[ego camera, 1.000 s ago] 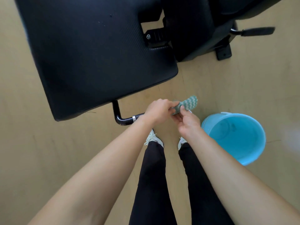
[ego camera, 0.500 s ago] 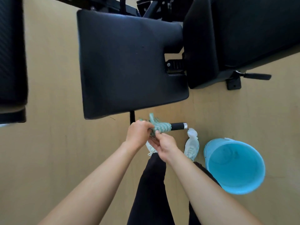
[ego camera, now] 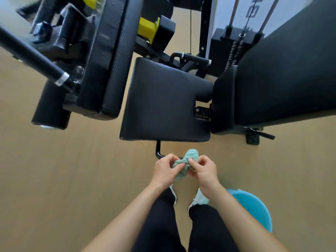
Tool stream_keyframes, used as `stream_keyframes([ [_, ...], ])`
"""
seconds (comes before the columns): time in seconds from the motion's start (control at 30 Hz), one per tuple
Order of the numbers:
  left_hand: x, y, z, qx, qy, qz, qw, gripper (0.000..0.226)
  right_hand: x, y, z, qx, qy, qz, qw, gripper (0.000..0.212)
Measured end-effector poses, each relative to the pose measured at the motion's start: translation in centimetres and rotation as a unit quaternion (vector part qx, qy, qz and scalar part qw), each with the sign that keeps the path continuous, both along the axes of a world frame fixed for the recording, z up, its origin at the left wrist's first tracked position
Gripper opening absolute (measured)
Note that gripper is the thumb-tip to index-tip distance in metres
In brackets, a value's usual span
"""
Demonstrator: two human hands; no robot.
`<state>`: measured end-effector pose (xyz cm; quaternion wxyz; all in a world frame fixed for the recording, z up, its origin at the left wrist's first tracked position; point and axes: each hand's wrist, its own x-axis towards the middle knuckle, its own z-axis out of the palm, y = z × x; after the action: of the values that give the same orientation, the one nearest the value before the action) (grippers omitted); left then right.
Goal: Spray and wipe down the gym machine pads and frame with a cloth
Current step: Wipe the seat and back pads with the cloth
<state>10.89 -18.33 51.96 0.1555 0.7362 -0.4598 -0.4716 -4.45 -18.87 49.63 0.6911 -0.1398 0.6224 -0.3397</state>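
Observation:
A green striped cloth point(ego camera: 189, 157) is bunched between my two hands just below the black seat pad point(ego camera: 163, 100). My left hand point(ego camera: 166, 170) pinches its left part and my right hand point(ego camera: 204, 169) pinches its right part. The cloth sits over the black bent handle bar point(ego camera: 158, 151) that comes out from under the seat; most of the bar is hidden behind the cloth and my fingers. The black back pad point(ego camera: 283, 73) stands to the right and an upright black pad point(ego camera: 114, 57) to the left.
A light blue bucket point(ego camera: 254, 206) stands on the wooden floor by my right foot. A black roller pad point(ego camera: 49, 108) and a long black bar point(ego camera: 31, 57) reach in from the left. Weight-stack cables point(ego camera: 236, 15) and frame parts are behind the seat.
The view has tilted up, showing more of the machine. The cloth has come off along the handle bar and is now bunched between both hands near the bar's bend.

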Motion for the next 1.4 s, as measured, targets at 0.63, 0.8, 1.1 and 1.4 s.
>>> stream_keyframes([
  [0.63,4.3,-8.9,-1.6,0.044,0.197,-0.064,0.977,0.041,1.6,-14.4,0.1,0.069,0.064,-0.106,0.99,0.009],
  [0.8,4.8,-11.7,-4.6,0.019,0.125,0.037,0.991,0.006,2.0,-19.5,-4.2,0.149,-0.063,-0.217,0.963,0.006],
  [1.1,6.3,-13.3,-14.1,-0.205,-0.368,-0.036,0.906,0.044,5.2,-18.5,-13.6,-0.128,0.262,0.125,0.948,0.037],
  [1.4,7.1,-12.8,-20.8,-0.177,-0.368,-0.327,0.852,0.059,5.9,-14.6,-22.6,-0.37,0.399,0.477,0.69,0.063],
])
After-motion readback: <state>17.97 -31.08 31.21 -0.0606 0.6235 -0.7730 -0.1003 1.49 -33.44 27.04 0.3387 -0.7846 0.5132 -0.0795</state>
